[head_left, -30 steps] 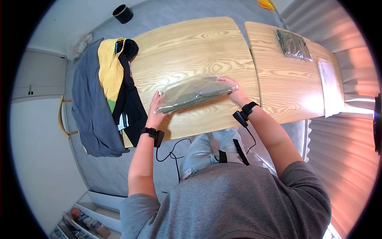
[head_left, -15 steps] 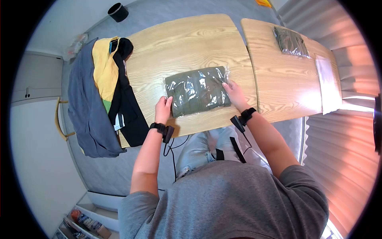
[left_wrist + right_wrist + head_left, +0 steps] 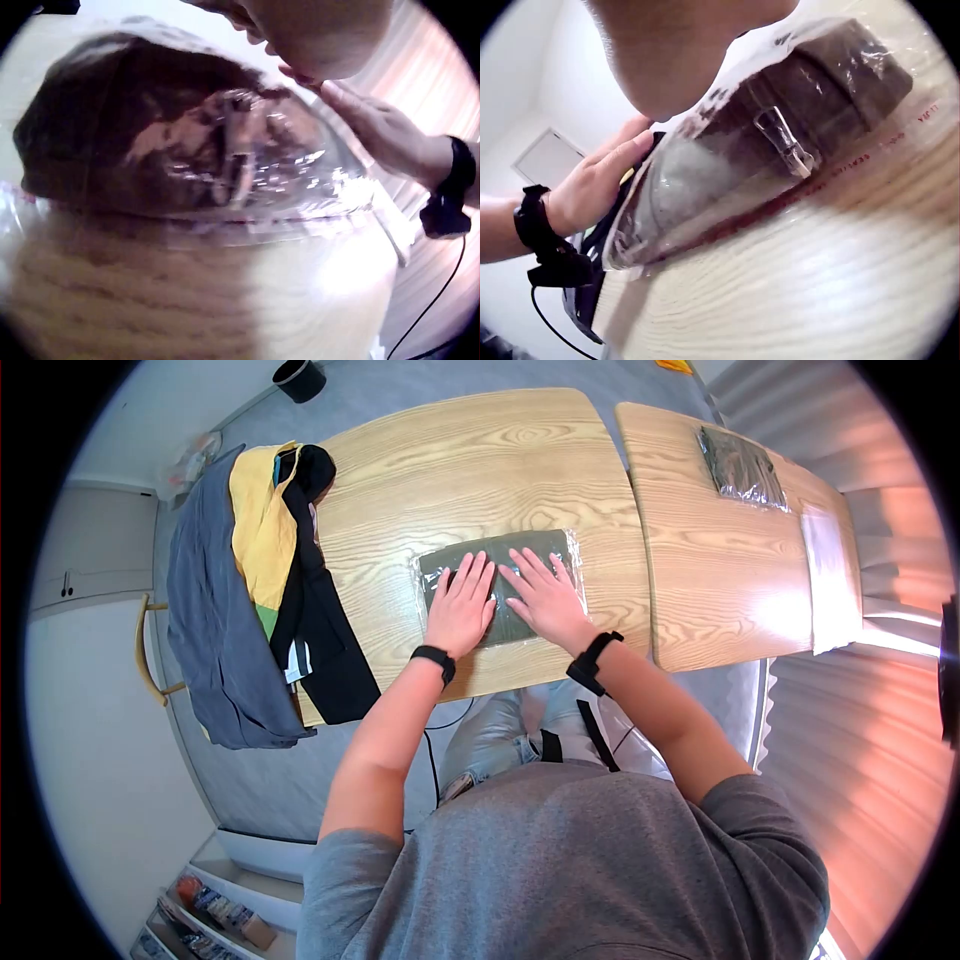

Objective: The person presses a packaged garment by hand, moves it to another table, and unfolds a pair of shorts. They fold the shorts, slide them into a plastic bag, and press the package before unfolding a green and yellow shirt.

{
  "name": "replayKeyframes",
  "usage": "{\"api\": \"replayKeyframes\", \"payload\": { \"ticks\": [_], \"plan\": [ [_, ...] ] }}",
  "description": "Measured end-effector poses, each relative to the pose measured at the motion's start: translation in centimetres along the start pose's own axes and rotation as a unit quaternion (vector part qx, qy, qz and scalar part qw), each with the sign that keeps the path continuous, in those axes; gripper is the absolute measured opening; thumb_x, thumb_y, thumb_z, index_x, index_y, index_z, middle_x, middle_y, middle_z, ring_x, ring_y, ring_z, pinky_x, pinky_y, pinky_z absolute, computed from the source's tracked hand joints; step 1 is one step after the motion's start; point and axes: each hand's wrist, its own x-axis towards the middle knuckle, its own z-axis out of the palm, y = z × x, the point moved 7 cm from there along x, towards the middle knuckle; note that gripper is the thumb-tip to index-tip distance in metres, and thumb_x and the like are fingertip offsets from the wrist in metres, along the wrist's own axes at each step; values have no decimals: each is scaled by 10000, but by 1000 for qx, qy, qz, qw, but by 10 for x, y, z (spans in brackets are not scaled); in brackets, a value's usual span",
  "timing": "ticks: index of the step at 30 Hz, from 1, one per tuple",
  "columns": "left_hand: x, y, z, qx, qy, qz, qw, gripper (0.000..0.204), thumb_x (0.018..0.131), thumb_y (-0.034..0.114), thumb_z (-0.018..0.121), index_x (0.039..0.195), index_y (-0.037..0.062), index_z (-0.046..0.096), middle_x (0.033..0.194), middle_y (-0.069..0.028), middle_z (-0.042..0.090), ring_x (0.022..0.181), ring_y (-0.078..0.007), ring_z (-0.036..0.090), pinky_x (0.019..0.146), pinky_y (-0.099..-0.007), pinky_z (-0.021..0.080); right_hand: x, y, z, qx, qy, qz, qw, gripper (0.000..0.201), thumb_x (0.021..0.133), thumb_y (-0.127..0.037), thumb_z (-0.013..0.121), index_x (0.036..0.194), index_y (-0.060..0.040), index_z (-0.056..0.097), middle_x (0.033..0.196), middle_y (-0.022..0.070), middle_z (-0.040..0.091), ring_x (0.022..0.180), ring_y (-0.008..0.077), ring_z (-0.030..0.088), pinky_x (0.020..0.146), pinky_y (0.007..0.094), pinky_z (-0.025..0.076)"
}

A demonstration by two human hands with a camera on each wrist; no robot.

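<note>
Hands (image 3: 458, 615) (image 3: 550, 605) flat on bagged cloth (image 3: 512, 626), red lettering (image 3: 928, 113) clear only in right-wrist view.

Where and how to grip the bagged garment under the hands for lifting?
Probably both short ends of the bagged garment, coming in from left and right, thumbs on top, fingers beneath. It lies flat and wide on the table, and the left hand and right hand cover its middle. Pinch fabric, not just the film edging it.
</note>
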Motion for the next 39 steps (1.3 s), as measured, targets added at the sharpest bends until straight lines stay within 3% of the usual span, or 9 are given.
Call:
{"api": "replayKeyframes", "payload": {
  "ticks": [4,21,39],
  "plan": [
    [9,-14,20,53,-33,-19,998,644,848,392,503,1390,86,337,1473,-71,278,1369,-218,227,1092,-495,174,16,5,14,-23,-39,-44,998,542,881,-391,499,1371,-197,376,1457,61,306,1352,229,264,1078,501,207],
    [14,-29,42,-21,-93,-35,995,669,835,369,520,1398,76,309,1485,-85,245,1380,-242,200,1082,-545,157,26,17,35,29,-104,-7,994,549,854,-406,513,1355,-208,407,1448,54,328,1348,238,269,1078,510,188],
    [14,-32,42,-31,-67,-21,997,636,863,356,485,1405,80,298,1488,-93,239,1379,-241,202,1094,-514,147,26,13,34,2,-66,-27,997,540,863,-406,501,1356,-208,405,1443,56,336,1338,239,291,1068,501,218]
  ]
}}
